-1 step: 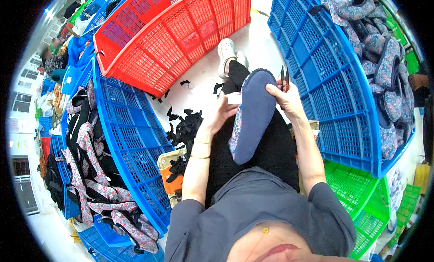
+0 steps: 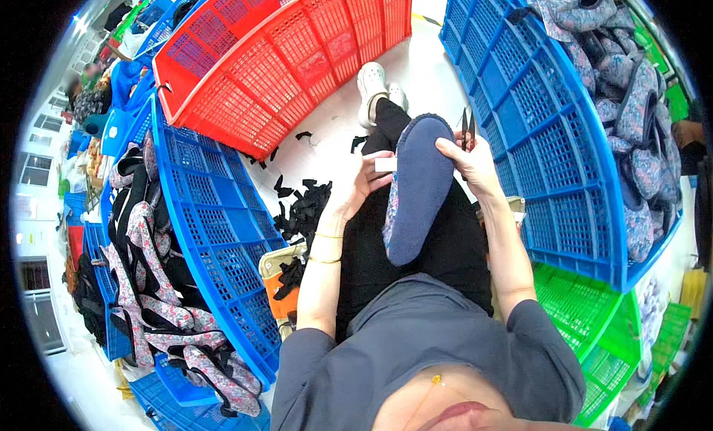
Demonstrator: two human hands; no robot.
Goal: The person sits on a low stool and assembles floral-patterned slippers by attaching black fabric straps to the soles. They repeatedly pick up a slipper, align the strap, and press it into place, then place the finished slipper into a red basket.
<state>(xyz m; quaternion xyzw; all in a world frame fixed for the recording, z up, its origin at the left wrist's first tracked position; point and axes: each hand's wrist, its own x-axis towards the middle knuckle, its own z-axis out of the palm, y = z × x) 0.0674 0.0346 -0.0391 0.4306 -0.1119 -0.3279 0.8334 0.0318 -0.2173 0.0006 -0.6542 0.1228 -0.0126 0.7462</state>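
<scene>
A slipper [image 2: 420, 193] with a dark blue sole and floral fabric edge is held sole-up over my lap. My right hand [image 2: 472, 160] grips its upper right edge, thumb pressed on the sole. Dark-bladed scissors [image 2: 466, 126] stick up from that same hand, their handles mostly hidden by the fingers. At the slipper's left edge, my left hand [image 2: 358, 184] is closed on a small white label [image 2: 385, 164] beside the fabric. Some of its fingertips are hidden behind the label and slipper.
Blue crates with floral slippers stand at left [image 2: 215, 223] and right [image 2: 542, 134]. A red crate [image 2: 297, 67] is ahead. Black scraps [image 2: 304, 212] litter the floor beside an orange-and-tan container [image 2: 282, 282]. Green crates [image 2: 572, 305] sit at lower right.
The slipper's lower end has swung slightly right and up. My left hand has shifted a little, and the white label shows more plainly. My right hand keeps its grip.
</scene>
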